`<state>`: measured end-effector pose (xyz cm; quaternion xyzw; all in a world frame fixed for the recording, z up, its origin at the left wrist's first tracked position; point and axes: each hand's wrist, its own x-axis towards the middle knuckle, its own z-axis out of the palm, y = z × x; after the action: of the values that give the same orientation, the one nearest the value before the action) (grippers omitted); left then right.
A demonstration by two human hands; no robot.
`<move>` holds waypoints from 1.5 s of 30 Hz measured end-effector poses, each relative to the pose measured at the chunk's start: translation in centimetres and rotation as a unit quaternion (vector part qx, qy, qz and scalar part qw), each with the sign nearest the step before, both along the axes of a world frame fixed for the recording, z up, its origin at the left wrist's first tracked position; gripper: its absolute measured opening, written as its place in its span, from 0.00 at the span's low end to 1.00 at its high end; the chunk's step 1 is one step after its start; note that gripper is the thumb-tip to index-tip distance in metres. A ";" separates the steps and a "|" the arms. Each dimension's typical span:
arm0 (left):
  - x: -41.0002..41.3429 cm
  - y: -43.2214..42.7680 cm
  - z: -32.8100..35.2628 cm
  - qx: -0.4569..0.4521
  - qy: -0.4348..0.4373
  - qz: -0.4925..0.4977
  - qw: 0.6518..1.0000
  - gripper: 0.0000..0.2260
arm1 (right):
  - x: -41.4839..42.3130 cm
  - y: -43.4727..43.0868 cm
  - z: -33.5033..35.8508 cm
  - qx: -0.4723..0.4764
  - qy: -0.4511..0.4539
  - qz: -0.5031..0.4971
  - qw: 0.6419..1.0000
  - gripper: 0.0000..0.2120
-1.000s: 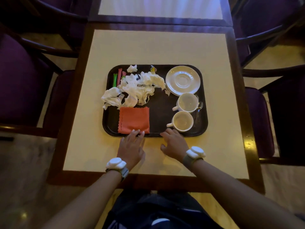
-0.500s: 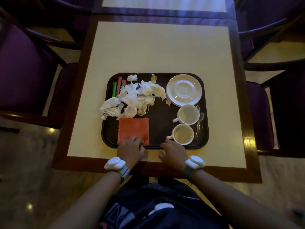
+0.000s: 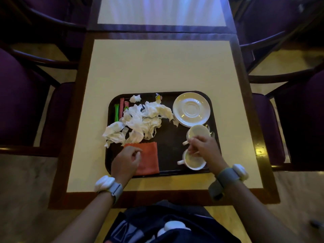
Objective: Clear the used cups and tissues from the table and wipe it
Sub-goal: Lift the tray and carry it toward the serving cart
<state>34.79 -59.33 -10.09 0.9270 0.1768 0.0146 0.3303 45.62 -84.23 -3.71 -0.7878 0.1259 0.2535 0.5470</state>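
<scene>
A purple chair (image 3: 21,102) with dark wood arms stands on the left, on a pale shiny floor (image 3: 26,190). Next to it is the desk (image 3: 157,67), cream on top with a dark wood edge. A dark tray (image 3: 108,155) sits on the near half of the desk.

At the tray's left end lie a green stick (image 3: 116,113) and a red stick (image 3: 121,109), side by side. Beside them is a heap of crumpled white tissues (image 3: 140,120). One tissue hangs over the tray's left edge onto the desk.

Just below the heap lies a folded orange cloth (image 3: 150,158), flat in the tray. The left hand (image 3: 125,162) rests on the cloth's left side with its fingers (image 3: 136,153) curled. I cannot tell if they pinch the cloth. A white band (image 3: 107,185) is on that wrist.

Further right are stacked white saucers (image 3: 191,108) in the tray's far right corner. Below them stands the far cup (image 3: 199,133), and then the near cup (image 3: 192,162), both upright with handles pointing left. The right hand (image 3: 204,148) is over the two cups and hides part of each. Its fingers (image 3: 192,145) are curled, but I cannot tell what they hold. A spoon (image 3: 211,134) peeks out just right of the far cup. The right wrist wears a grey band (image 3: 233,172).

Another purple chair (image 3: 301,111) stands on the right. Past the desk's far edge is a second desk (image 3: 161,11).
</scene>
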 end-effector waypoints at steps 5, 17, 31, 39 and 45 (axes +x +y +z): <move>3.3 3.9 -0.5 -0.024 -0.078 0.186 0.979 0.10 | 3.9 -2.8 -2.3 -0.132 -0.108 -0.106 0.980 0.08; 6.9 10.8 -5.8 -0.026 0.119 0.269 0.956 0.14 | 8.9 -6.9 -11.0 -0.304 -0.076 -0.059 0.948 0.17; 9.3 10.4 -5.4 0.111 0.206 0.201 0.951 0.21 | 9.5 -6.6 -12.5 -0.449 -0.130 0.022 0.884 0.22; 9.9 10.6 -5.6 0.126 0.197 0.200 0.952 0.18 | 10.1 -6.2 -11.9 -0.414 -0.060 -0.036 0.908 0.24; 9.6 10.2 -5.4 0.120 0.192 0.202 0.953 0.18 | 9.8 -6.7 -11.6 -0.323 -0.033 -0.077 0.943 0.28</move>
<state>44.43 -49.11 -15.52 0.8900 0.4177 -0.0759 0.1663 55.38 -90.92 -15.31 -0.9181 0.2427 0.1304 0.2848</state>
